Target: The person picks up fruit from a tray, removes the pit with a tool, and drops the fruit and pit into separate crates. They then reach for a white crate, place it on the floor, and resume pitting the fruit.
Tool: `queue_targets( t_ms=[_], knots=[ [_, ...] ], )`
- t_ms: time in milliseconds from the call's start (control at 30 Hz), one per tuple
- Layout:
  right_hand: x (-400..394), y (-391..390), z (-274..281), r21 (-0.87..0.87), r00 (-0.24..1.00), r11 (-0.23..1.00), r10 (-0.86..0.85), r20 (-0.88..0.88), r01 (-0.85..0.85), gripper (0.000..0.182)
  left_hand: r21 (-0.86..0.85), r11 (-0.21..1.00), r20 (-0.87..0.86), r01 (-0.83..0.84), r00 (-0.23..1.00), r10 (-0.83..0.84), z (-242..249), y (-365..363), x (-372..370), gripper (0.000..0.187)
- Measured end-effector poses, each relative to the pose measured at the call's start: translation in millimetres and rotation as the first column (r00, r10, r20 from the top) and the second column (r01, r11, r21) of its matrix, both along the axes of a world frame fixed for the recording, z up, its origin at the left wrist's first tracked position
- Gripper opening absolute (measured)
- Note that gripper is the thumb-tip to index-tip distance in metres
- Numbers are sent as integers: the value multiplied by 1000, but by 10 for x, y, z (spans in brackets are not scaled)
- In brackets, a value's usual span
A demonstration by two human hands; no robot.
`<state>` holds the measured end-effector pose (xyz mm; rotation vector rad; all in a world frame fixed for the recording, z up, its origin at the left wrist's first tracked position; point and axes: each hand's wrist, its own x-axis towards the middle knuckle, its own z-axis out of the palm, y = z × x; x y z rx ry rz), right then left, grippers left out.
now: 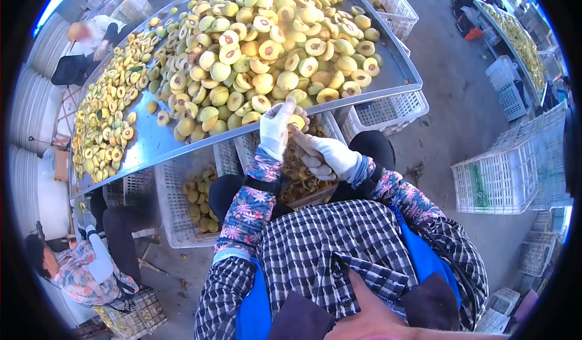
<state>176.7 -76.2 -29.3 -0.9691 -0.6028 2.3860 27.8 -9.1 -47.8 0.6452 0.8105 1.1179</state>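
My left hand (276, 128), in a white glove, holds a yellow fruit piece (296, 122) just past the table's near edge. My right hand (332, 156), also gloved, is closed beside it on a small tool whose tip meets the fruit; the tool is mostly hidden by my fingers. Beyond my hands, a large heap of halved yellow-green fruit (267, 43) lies on the metal table (148, 149). Below them sits a crate of fruit scraps (303, 185) between my knees.
To the left stands a white crate (173, 219) with fruit in it. Another crate (388, 113) is under the table's right corner, and stacked crates (497, 179) stand at right. One person (91, 267) sits at lower left, another (91, 37) at upper left.
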Motion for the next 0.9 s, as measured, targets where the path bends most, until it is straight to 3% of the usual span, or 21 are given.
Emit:
queue_targets(
  t_ms=[67, 133, 167, 200, 233, 267, 367, 433, 467, 533, 567, 600, 633, 667, 700, 733, 767, 800, 867, 900],
  knots=[
    [-59, -57, -30, 3, 1000, 1000, -5, -17, 5, 40, 10, 998, -99, -55, 993, 56, -88, 17, -17, 27],
    [-117, -117, -8, 106, 991, 994, -45, 124, 32, 41, 9, 997, -93, -71, 993, 72, -21, -76, 0, 27],
    [-80, -129, 28, 216, 987, 976, -12, 161, -23, 41, -89, 990, -9, -114, 993, 114, 1, -137, 7, 27],
    [-100, -152, -18, 217, 987, 976, -8, 162, -27, 41, -192, 971, 69, -145, 985, 160, 33, -194, 22, 29],
    [-131, -184, -107, 448, 950, 893, -93, 299, -54, 39, -296, 944, 125, -145, 974, 189, 16, -221, 37, 31],
    [-144, -210, -155, 644, 892, 757, -206, 402, -116, 37, -297, 943, 125, -147, 974, 191, 0, -238, 29, 31],
    [-88, -309, -175, 688, 855, 687, -190, 483, -235, 32, -360, 928, 369, -95, 899, 235, -127, -207, -90, 31],
    [-36, -362, -219, 744, 813, 550, -185, 552, -379, 31, -303, 918, 334, -255, 874, 353, -21, -187, -228, 31],
    [6, -395, -230, 745, 817, 549, -179, 547, -379, 31, -290, 900, 313, -326, 856, 411, 46, -204, -337, 30],
    [113, -421, -210, 726, 631, 355, -360, 687, -588, 29, -122, 910, 251, -396, 875, 415, 221, -305, -616, 25],
    [146, -426, -119, 568, 473, 399, -317, 822, -719, 30, -55, 883, 248, -466, 850, 464, 139, -267, -905, 21],
    [188, -424, -177, 574, 478, 400, -321, 818, -715, 30, 12, 850, 250, -527, 824, 508, 69, -228, -1224, 18],
    [233, -432, -292, 597, 499, 355, -333, 800, -720, 35, 397, 809, -390, -433, 719, 576, 314, -405, -1415, 19],
    [264, -444, -384, 617, 517, 311, -349, 781, -723, 41, 610, 787, -765, -92, 193, 615, 552, -630, -1632, 23],
    [282, -466, -433, 716, 612, 230, -389, 689, -660, 50, 661, 738, -748, 136, 46, 662, 315, -561, -2256, 29],
    [264, -448, -291, 532, 452, 316, -296, 842, -785, 49, 659, 657, -684, 367, -73, 726, 77, -393, -2673, 35],
    [255, -428, -219, 483, 416, 310, -260, 872, -819, 50, 494, 865, -831, 84, -248, 498, 245, -377, -2481, 40],
    [253, -426, -166, 433, 378, 304, -225, 898, -849, 51, 282, 931, -924, -233, -327, 198, 425, -370, -2282, 46],
    [239, -402, -376, 534, 480, 309, -238, 844, -787, 49, 364, 927, -923, -87, 97, 371, -101, 11, -2481, 54],
    [211, -377, -653, 643, 575, 258, -294, 764, -721, 55, 473, 873, -872, 122, -73, 483, -112, 132, -2226, 50]
  ],
)
